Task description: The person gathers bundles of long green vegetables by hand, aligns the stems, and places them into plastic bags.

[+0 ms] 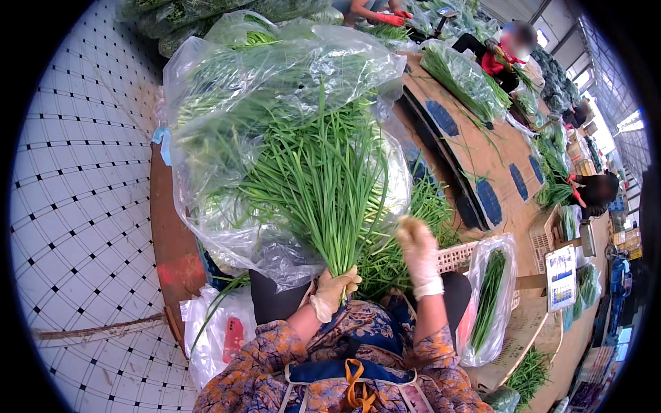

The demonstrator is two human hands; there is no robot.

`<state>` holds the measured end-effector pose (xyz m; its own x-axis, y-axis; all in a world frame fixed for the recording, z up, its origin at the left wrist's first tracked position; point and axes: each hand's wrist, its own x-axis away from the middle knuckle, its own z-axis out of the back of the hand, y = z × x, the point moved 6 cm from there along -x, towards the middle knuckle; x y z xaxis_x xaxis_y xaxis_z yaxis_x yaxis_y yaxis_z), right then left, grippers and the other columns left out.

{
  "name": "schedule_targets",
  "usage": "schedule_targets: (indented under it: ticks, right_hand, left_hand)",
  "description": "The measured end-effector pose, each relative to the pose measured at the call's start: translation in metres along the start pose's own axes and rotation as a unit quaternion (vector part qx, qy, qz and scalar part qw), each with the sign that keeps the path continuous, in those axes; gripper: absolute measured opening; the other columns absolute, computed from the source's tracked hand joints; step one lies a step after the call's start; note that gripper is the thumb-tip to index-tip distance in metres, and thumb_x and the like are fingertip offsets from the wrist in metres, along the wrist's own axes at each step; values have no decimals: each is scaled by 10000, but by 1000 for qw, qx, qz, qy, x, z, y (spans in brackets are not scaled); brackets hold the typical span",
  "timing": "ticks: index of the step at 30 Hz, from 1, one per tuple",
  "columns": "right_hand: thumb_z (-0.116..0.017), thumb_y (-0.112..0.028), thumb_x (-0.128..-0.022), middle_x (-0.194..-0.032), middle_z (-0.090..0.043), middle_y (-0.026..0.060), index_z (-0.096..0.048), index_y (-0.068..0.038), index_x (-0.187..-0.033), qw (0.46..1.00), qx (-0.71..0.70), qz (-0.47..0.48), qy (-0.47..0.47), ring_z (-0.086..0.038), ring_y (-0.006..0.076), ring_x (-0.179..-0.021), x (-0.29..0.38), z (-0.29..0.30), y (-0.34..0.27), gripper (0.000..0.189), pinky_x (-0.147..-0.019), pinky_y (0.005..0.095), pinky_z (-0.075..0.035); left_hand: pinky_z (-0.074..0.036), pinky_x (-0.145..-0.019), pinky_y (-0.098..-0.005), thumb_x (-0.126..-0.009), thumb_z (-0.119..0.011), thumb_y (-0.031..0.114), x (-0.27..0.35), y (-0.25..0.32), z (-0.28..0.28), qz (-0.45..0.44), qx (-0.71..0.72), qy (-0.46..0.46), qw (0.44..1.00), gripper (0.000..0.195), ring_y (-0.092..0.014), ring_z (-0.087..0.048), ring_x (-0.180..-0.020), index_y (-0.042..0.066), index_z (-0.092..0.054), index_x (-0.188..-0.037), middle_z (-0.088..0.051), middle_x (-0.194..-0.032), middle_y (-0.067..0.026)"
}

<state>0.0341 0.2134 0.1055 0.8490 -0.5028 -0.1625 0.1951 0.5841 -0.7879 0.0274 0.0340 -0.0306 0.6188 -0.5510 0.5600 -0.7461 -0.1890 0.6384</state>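
My left hand (335,291), in a pale thin glove, grips a bunch of long green leafy stalks (330,201), likely garlic chives, by its lower end. The leaves fan out away from me over a large clear plastic bag (222,227) stuffed with more of the same greens. To the right, my right hand (419,253) is raised in a similar glove, apart from the bunch. Its fingers look curled and blurred, and whether anything thin is between them is unclear. Loose greens (382,263) lie below and between the two hands, by my lap.
A plastic crate (457,256) stands right of my knee, near a bagged bundle of greens (488,299) and a scale with a display (561,279). At lower left, a red phone (233,338) lies on white plastic. Co-workers handle greens at the upper right, one wearing red gloves (391,19).
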Motion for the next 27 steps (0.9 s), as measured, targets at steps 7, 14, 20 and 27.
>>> schedule_targets:
  ticks: [7,14,20,27]
  right_hand:
    - [-639,-198,-806,-621,-564,54,-540,-61,-759,980,98,-62,-160,-546,137,-550,0,-79,0,176,-526,290,-451]
    - [-559,-127,-874,-732,-576,25,-528,-28,-855,917,-335,-189,-106,-524,89,-628,16,-71,28,105,-600,206,-441]
    - [-549,-138,-877,-858,-612,48,-533,-38,-932,863,-437,-246,-68,-588,106,-755,30,-62,27,115,-699,209,-485]
    - [-542,-132,-879,-820,-584,26,-510,-34,-1075,919,-310,-230,-83,-511,74,-639,38,-58,26,221,-568,202,-427]
  left_hand:
    - [-406,-470,-207,-833,-623,148,-4,-3,0,-40,14,31,999,175,-97,-535,-573,66,-547,-968,-581,-730,-24]
    - [-443,-577,-247,-890,-521,263,0,-3,-6,-13,42,-54,998,295,-112,-547,-635,14,-565,-1043,-627,-773,-54]
    - [-469,-612,-249,-893,-503,322,3,-3,-8,18,115,-123,986,371,-118,-584,-662,4,-556,-1077,-644,-832,-81]
    - [-476,-623,-243,-873,-539,325,3,-4,-12,28,116,-152,981,395,-115,-587,-693,-4,-546,-1092,-641,-865,-75]
